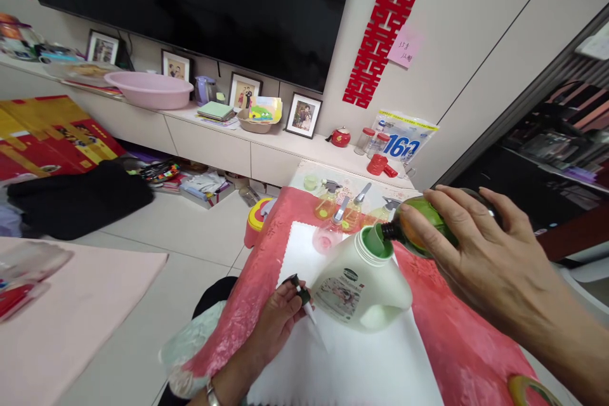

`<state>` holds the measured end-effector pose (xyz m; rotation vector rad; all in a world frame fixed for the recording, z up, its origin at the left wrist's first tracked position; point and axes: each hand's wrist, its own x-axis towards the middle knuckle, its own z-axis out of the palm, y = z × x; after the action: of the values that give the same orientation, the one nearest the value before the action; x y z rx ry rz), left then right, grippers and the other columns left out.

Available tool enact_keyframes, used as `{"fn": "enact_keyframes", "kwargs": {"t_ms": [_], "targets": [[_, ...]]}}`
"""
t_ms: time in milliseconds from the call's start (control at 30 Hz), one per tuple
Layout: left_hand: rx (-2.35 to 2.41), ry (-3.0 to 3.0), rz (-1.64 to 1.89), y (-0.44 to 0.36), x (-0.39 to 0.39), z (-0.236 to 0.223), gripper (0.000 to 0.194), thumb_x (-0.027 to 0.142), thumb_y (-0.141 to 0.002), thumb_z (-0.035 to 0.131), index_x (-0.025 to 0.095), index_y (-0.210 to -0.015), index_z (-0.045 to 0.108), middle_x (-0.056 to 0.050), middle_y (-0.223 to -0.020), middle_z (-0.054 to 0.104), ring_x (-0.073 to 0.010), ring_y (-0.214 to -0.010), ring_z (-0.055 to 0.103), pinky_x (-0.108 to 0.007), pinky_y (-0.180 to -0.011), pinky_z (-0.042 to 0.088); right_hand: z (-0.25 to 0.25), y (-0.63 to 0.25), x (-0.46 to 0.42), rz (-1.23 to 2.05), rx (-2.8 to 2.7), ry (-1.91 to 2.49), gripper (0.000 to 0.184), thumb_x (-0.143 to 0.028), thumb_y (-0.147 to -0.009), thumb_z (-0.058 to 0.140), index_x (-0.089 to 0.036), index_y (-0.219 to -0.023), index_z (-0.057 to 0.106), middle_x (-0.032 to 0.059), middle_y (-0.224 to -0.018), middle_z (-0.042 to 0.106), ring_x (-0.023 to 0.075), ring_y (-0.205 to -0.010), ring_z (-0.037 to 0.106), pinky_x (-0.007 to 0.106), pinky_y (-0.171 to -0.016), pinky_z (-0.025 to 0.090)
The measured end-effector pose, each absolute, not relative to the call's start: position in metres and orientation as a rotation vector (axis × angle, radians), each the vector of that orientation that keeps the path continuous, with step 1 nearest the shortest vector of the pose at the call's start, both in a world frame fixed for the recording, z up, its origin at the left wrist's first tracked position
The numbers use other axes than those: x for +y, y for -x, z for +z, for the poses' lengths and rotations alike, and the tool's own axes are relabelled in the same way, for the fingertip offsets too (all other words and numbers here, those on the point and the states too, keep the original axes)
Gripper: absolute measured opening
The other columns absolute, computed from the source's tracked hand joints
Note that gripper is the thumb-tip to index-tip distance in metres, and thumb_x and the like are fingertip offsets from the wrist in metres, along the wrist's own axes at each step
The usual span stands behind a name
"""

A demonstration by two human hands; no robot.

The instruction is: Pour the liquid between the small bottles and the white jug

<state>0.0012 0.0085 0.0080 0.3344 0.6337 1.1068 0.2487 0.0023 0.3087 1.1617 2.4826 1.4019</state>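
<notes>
My right hand (pixel 476 228) grips a dark green bottle (pixel 431 219) from above. The bottle is tipped on its side, its black threaded neck at the mouth of a large pale green jug (pixel 366 295). The jug stands uncapped, with a green spout inside its opening. Whether liquid is flowing I cannot tell. In my left hand (pixel 280 314), beside the jug's left side, is a black pump top (pixel 301 292) with a white tube pointing down. Under the jug lies a white sheet (pixel 304 365).
Several clear spray bottles (pixel 326 206) of yellowish liquid and a clear pinkish bottle (pixel 328 235) stand behind the jug. A red cover (pixel 257 266) drapes the table. A roll of tape (pixel 528 390) lies at the front right. Beyond is a low cabinet (pixel 204 143).
</notes>
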Motion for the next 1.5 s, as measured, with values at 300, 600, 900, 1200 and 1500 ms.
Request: {"fn": "enact_keyframes", "kwargs": {"t_ms": [300, 600, 900, 1200, 1500], "targets": [[0.636, -0.34, 1.105, -0.001, 0.008, 0.009, 0.047, 0.034, -0.058, 0.097, 0.021, -0.097, 0.075, -0.003, -0.096, 0.074, -0.0169, -0.088, 0.068, -0.029, -0.08, 0.056, 0.32, -0.244, 0.003, 1.448, 2.443, -1.104, 0.038, -0.003, -0.101, 0.036, -0.018, -0.132, 0.05, 0.0207, -0.142, 0.048, 0.0397, -0.131, 0.048, 0.064, -0.106, 0.037], [0.649, -0.316, 1.106, -0.001, 0.008, 0.012, 0.048, 0.034, -0.055, 0.099, 0.021, -0.096, 0.076, -0.003, -0.097, 0.073, -0.0167, -0.089, 0.068, -0.028, -0.079, 0.056, 0.331, -0.231, 0.002, 1.511, 2.505, -1.001, 0.033, -0.001, -0.101, 0.04, -0.015, -0.128, 0.052, 0.0219, -0.136, 0.054, 0.0386, -0.128, 0.052, 0.064, -0.102, 0.042], [0.647, -0.332, 1.101, -0.001, 0.008, 0.011, 0.046, 0.033, -0.058, 0.098, 0.022, -0.096, 0.074, -0.002, -0.097, 0.073, -0.0168, -0.09, 0.067, -0.028, -0.08, 0.056, 0.333, -0.226, 0.003, 1.503, 2.543, -0.998, 0.032, -0.003, -0.103, 0.037, -0.015, -0.127, 0.054, 0.0214, -0.135, 0.055, 0.0369, -0.127, 0.053, 0.064, -0.102, 0.042], [0.652, -0.396, 1.089, 0.0, 0.007, 0.012, 0.043, 0.037, -0.063, 0.095, 0.023, -0.097, 0.073, -0.002, -0.097, 0.073, -0.017, -0.087, 0.067, -0.029, -0.08, 0.055, 0.328, -0.225, 0.003, 1.536, 2.476, -0.94, 0.036, 0.003, -0.1, 0.034, -0.012, -0.127, 0.052, 0.0232, -0.134, 0.054, 0.0388, -0.127, 0.053, 0.064, -0.1, 0.043], [0.656, -0.391, 1.102, 0.001, 0.008, 0.012, 0.045, 0.033, -0.064, 0.094, 0.022, -0.101, 0.071, -0.003, -0.098, 0.073, -0.0179, -0.09, 0.068, -0.031, -0.084, 0.056, 0.302, -0.249, -0.002, 1.269, 2.535, -1.423, 0.042, -0.02, -0.101, 0.036, -0.018, -0.141, 0.047, 0.0208, -0.136, 0.052, 0.0397, -0.121, 0.055, 0.061, -0.087, 0.049]]}}
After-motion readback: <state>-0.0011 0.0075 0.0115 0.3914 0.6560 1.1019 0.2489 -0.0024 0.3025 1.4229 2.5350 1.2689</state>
